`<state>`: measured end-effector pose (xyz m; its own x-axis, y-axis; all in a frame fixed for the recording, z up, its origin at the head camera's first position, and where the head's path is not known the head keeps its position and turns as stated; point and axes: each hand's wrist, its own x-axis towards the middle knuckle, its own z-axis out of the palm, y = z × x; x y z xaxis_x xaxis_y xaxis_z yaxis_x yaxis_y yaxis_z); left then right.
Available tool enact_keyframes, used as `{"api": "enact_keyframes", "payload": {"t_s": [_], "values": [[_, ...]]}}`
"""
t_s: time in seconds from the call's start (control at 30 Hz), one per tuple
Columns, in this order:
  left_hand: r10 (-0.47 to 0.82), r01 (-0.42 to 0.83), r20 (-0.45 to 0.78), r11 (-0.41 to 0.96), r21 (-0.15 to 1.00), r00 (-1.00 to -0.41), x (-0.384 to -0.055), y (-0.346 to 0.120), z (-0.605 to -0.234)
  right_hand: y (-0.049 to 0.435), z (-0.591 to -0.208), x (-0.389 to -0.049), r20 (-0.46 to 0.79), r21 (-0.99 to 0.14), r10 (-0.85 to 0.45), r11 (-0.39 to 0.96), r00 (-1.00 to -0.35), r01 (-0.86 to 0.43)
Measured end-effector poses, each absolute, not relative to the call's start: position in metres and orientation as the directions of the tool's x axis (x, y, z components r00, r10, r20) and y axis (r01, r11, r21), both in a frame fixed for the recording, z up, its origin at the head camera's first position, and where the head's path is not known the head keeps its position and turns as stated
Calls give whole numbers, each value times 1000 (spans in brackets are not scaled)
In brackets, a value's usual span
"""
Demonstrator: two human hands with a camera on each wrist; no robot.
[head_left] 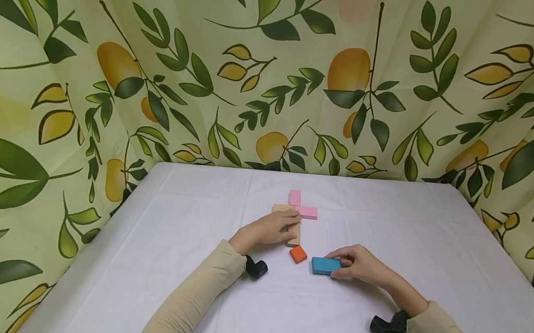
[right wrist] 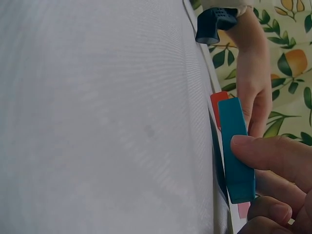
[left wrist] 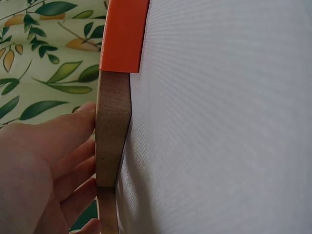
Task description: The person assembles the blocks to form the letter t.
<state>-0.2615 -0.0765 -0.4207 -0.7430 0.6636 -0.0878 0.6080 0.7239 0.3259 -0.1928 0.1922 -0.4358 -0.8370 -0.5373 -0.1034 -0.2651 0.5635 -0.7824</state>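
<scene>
My left hand (head_left: 271,228) rests over two plain wooden blocks, one lying crosswise (head_left: 282,208) and one lengthwise (head_left: 295,238), its fingers fairly straight along them. In the left wrist view the thumb touches the top edge of the nearer wooden block (left wrist: 110,146). An orange block (head_left: 298,254) lies turned at an angle by that block's near end. To the right, my right hand (head_left: 366,266) pinches a blue block (head_left: 325,266) at its right end between thumb and fingers. The right wrist view shows the thumb on the blue block's (right wrist: 236,156) face, the block close over the cloth.
Two pink blocks, one upright in the head view (head_left: 295,197) and one crosswise (head_left: 308,213), adjoin the wooden ones at the far side. A white cloth (head_left: 188,207) covers the table. Behind it hangs a leaf-and-fruit patterned curtain (head_left: 297,137).
</scene>
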Motion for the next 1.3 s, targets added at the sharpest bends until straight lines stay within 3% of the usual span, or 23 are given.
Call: {"api": "enact_keyframes", "payload": {"t_s": [1.3], "values": [[650,593,-108,739,319,-752,-261,-75,-420,186,-437,-197,-116,-807,-533,543,-838,-233]]}}
